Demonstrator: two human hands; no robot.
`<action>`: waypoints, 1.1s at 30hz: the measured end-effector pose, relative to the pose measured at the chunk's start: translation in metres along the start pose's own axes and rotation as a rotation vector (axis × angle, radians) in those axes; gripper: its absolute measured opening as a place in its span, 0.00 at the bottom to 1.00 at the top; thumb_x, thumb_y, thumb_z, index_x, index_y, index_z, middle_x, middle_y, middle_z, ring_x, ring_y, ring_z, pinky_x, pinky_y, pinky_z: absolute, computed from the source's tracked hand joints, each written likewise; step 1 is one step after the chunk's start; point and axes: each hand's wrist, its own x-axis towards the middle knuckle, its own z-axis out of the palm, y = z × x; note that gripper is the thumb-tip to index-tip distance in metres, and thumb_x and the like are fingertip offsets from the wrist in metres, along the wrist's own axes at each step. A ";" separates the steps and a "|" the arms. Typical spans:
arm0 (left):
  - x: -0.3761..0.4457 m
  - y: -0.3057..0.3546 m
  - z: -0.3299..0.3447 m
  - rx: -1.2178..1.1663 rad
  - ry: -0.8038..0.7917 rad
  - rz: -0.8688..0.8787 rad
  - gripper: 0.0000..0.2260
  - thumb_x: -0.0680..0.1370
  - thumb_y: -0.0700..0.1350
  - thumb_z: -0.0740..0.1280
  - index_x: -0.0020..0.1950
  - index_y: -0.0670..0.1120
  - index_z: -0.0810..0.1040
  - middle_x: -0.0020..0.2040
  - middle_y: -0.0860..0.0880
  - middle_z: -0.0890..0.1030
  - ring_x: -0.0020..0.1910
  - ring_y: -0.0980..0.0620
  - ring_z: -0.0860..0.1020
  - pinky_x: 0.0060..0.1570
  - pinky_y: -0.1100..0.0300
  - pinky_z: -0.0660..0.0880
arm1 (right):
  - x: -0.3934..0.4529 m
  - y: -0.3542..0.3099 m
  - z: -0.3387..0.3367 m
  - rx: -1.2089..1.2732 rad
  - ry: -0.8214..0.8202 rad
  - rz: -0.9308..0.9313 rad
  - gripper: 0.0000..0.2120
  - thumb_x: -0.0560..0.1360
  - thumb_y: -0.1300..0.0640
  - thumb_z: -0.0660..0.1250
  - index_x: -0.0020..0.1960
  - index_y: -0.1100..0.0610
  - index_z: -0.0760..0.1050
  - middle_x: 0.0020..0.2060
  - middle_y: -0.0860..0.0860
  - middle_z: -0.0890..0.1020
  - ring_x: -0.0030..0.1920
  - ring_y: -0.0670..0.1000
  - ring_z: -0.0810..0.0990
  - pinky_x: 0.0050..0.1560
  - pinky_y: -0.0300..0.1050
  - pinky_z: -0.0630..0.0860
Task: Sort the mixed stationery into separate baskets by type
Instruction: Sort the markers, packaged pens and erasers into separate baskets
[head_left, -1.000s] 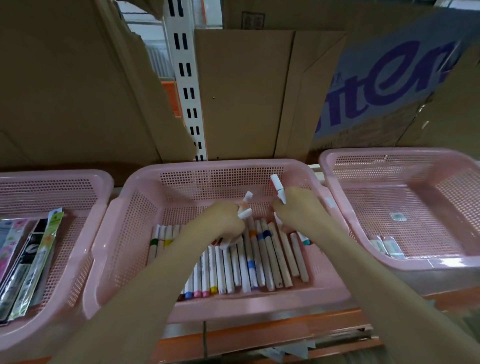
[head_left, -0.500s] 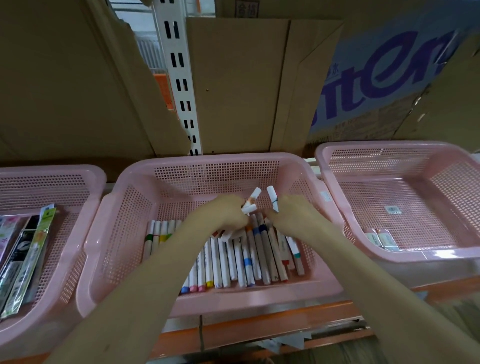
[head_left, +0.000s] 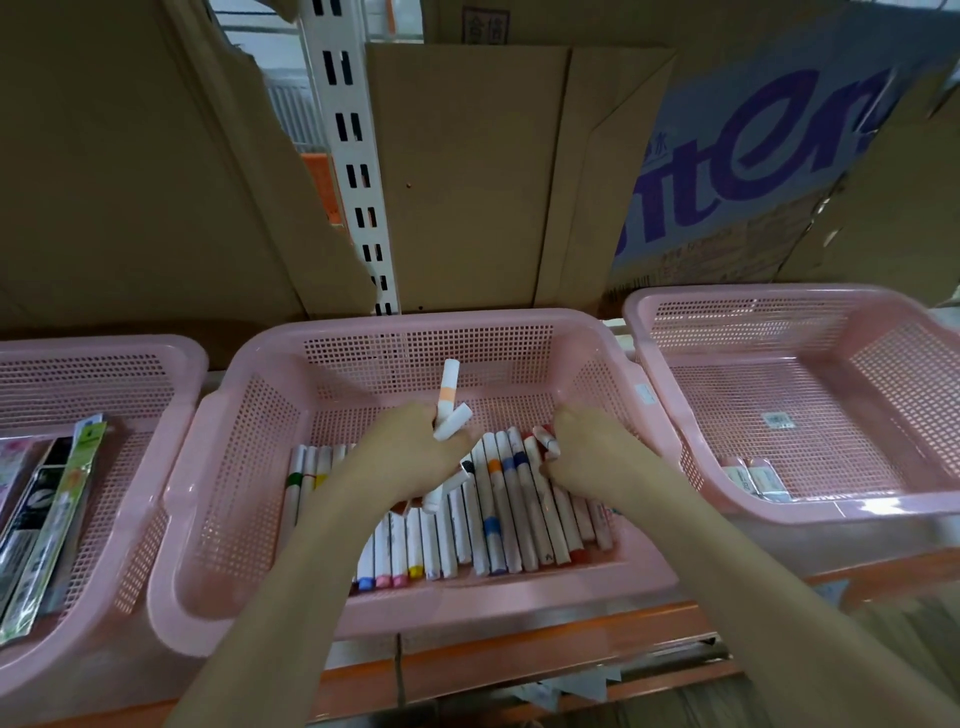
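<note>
Three pink mesh baskets stand in a row on an orange shelf (head_left: 519, 670), and the middle basket (head_left: 363, 332) serves here as the landmark. Inside it, a row of white markers (head_left: 498, 519) with coloured bands lies side by side along its near wall, their caps pointing toward the viewer and toward the far wall. The left hand (head_left: 405, 457), above the row at the centre of this basket, has its fingers curled round several markers; one with a pale orange band (head_left: 448, 395) sticks upright out of the fist, a second white one (head_left: 453, 422) slants beside it, and a further end projects below the hand. The right hand (head_left: 587, 457), just right of the left within the same basket, rests on the right part of the row with its fingertips curled against a red-marked marker (head_left: 545, 441); whether it truly grips that marker cannot be told. The basket to the left (head_left: 104, 353) of the landmark holds flat packaged items (head_left: 47, 519) leaning along its floor. The basket to the right (head_left: 779, 301) holds two small white pieces (head_left: 750, 478) at its near wall and a label on its floor. Behind the middle basket stand cardboard sheets (head_left: 467, 176) and a slotted white upright (head_left: 353, 156).
</note>
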 end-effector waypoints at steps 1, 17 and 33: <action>-0.002 -0.001 0.000 -0.006 0.000 -0.018 0.14 0.79 0.54 0.61 0.41 0.46 0.74 0.35 0.48 0.77 0.29 0.54 0.74 0.27 0.63 0.70 | 0.000 0.002 0.000 0.032 0.008 -0.002 0.09 0.79 0.58 0.61 0.56 0.61 0.72 0.45 0.52 0.75 0.44 0.50 0.75 0.38 0.39 0.69; -0.012 -0.013 -0.005 -0.004 0.062 -0.039 0.18 0.80 0.57 0.58 0.36 0.46 0.70 0.29 0.50 0.72 0.28 0.53 0.71 0.32 0.60 0.69 | 0.006 0.005 -0.008 0.254 0.331 -0.118 0.21 0.78 0.60 0.61 0.70 0.52 0.63 0.31 0.44 0.71 0.27 0.43 0.72 0.24 0.34 0.65; -0.024 -0.020 -0.012 0.047 0.071 -0.079 0.17 0.80 0.57 0.58 0.37 0.48 0.71 0.32 0.49 0.73 0.28 0.54 0.70 0.27 0.64 0.65 | -0.006 0.007 -0.004 -0.180 0.216 -0.079 0.16 0.76 0.60 0.65 0.62 0.56 0.67 0.43 0.49 0.73 0.40 0.49 0.73 0.37 0.40 0.69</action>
